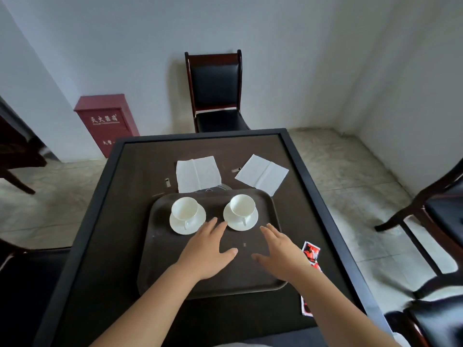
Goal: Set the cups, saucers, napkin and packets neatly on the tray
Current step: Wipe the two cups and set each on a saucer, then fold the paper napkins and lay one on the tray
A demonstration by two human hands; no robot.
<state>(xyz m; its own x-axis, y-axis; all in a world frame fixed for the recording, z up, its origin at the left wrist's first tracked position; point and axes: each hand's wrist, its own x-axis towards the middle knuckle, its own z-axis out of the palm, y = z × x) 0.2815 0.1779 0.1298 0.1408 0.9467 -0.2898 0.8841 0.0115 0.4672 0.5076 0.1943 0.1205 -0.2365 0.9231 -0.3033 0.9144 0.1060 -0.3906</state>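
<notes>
Left hand (209, 249) and right hand (281, 249) are hovering wide, empty, at frame centre over the tray (160, 271), near two cups (184, 208).

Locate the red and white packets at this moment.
In the head view, the red and white packets lie on the dark table, just off the dark brown tray's right edge, partly hidden by the right hand.

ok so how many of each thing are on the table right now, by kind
cups: 2
saucers: 2
napkins: 2
packets: at least 2, partly hidden by the right arm
tray: 1
total: at least 9
</notes>
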